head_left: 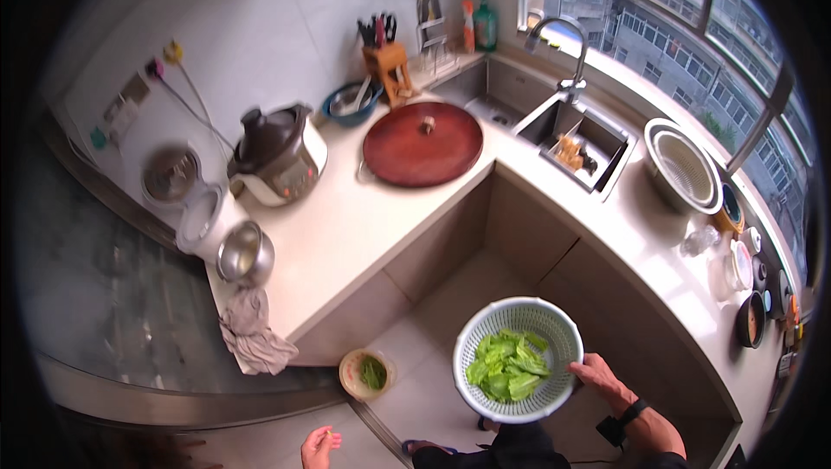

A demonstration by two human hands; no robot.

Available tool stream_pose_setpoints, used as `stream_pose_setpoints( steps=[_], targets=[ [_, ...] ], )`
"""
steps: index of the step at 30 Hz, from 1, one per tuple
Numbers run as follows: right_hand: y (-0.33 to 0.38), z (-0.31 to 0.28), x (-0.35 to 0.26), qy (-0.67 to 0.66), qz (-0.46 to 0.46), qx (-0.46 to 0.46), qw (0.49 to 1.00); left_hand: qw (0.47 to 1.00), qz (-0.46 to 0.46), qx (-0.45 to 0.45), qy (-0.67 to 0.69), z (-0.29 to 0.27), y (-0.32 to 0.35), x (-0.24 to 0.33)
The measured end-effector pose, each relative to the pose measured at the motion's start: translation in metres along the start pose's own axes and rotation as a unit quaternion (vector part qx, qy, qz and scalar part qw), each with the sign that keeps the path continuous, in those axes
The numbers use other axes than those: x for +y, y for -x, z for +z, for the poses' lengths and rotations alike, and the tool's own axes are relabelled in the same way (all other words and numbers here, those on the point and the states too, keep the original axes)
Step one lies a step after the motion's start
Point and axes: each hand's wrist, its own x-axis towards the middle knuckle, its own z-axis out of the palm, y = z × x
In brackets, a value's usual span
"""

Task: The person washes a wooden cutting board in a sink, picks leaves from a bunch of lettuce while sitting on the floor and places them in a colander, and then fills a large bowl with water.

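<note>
My right hand grips the rim of a pale green-white colander on its right side, thumb over the edge. Torn green lettuce leaves lie in the bottom of the colander, which hangs above the floor in front of my body. My left hand is low at the lower edge, apart from the colander, with loosely bent fingers and nothing visible in them. Nearest to it, a small round bin with green vegetable scraps stands on the floor by the counter corner.
The L-shaped counter carries a large red-brown lid, an electric cooker, a steel bowl and a knife block. A grey cloth drapes over its corner. Beyond are a sink and several white basins.
</note>
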Motion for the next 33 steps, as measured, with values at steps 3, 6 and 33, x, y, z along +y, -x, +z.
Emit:
stream_pose_setpoints(
  steps=[3,6,33],
  targets=[
    [0.032,-0.026,-0.026,-0.018,-0.047,-0.004,0.999,0.999,0.052,-0.01,0.01,0.032,0.007,0.044],
    [0.052,-0.059,-0.03,-0.014,-0.062,-0.004,0.998,0.994,0.095,-0.047,0.007,0.068,0.011,0.089],
    [-0.028,-0.246,-0.062,-0.162,-0.037,0.309,0.936,0.745,0.129,-0.604,-0.252,0.485,-0.171,0.414]
  ],
)
